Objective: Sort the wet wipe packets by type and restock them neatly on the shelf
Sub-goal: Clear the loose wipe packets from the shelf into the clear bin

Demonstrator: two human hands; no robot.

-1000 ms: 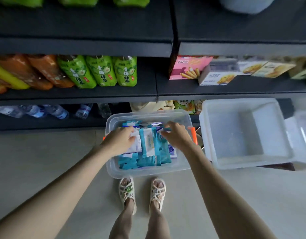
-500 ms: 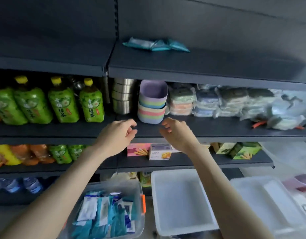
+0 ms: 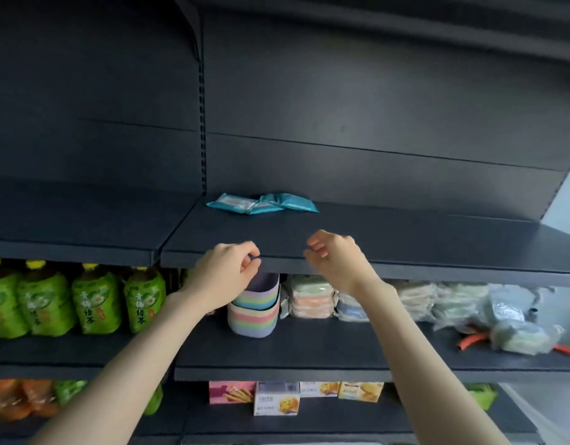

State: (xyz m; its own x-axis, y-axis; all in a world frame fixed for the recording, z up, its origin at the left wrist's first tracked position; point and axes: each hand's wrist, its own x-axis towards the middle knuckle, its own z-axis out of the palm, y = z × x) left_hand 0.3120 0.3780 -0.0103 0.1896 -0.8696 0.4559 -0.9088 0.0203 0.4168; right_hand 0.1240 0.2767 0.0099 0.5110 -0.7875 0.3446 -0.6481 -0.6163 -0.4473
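- Hovering at the shelf (image 3: pixel 405 248) front edge, your left hand (image 3: pixel 227 271) and right hand (image 3: pixel 336 261) are curled, holding nothing.
- Wipe packets (image 3: pixel 261 203) lie further back, lengthwise left-to-right, nearer your left hand.

cup stack (image 3: pixel 253 319) top behind left hand (image 3: pixel 227 271), snack boxes (image 3: pixel 277 401) txt blurry
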